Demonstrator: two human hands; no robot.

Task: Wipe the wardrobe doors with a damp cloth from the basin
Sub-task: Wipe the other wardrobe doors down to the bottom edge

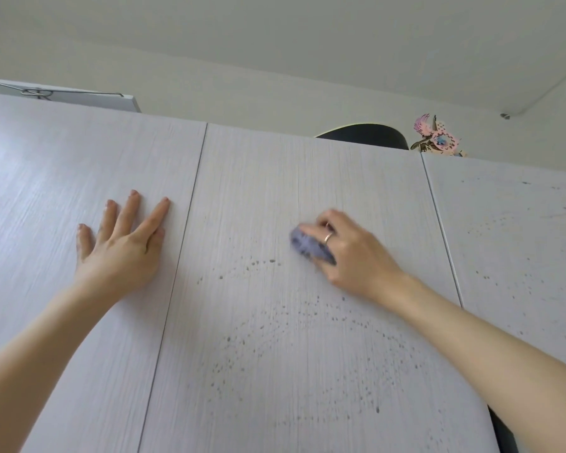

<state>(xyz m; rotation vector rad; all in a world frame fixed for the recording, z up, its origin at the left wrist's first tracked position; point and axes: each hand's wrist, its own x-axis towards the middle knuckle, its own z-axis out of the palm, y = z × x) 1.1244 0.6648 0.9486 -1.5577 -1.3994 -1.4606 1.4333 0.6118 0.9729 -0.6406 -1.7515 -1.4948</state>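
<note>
Here is the cloth (pixel 309 246), a small blue-grey wad, blurred at its edges, pressed against the middle wardrobe door (pixel 275 197) just right of the frame's centre. The right hand (pixel 350 253) covers most of it, fingers (pixel 311 229) curled over the top and grasping the cloth, a ring on one of them. Only the wad's left end and lower edge peek out from under the palm.

Over at centre left, the left hand (pixel 125 240) lies flat on the left door (pixel 46 191), fingers straight, spread and released, holding nothing, the palm resting on the panel.

Now the surface: three pale doors with a fine vertical grain, split by thin dark gaps. The middle door carries arcs of small dark droplets (pixel 275 325) below the cloth, and the right door (pixel 517 223) shows a fainter scatter of the same.

Above the doors, along the wardrobe top: a white flat board with a wire clip (pixel 40 92) at upper left, a dark rounded object (pixel 366 136) right of centre, and beside it a pink patterned ornament (pixel 437 136). Off-white ceiling (pixel 275 34) fills the upper frame.
</note>
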